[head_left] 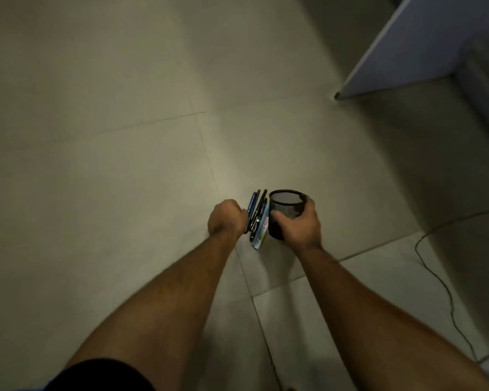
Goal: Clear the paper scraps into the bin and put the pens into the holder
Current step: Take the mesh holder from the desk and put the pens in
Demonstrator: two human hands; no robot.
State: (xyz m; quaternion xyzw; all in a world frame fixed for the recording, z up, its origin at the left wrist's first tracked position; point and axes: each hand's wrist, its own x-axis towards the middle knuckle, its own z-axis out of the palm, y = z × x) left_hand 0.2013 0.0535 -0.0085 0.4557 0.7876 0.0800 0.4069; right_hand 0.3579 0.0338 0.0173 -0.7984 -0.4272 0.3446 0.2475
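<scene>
My left hand (227, 217) grips a bundle of several pens (257, 214), dark ones with a lighter blue-and-yellow one at the right side, held upright over the floor. My right hand (299, 224) is curled round a black mesh pen holder (286, 207), which tilts with its open mouth toward the camera and looks empty inside. The pens and the holder sit side by side, almost touching. No paper scraps or bin are in view.
Pale floor tiles (124, 165) fill the view. A white panel or furniture edge (407, 52) stands at the upper right. A thin dark cable (441, 280) runs across the floor at the right. Dark clothing shows at the bottom left.
</scene>
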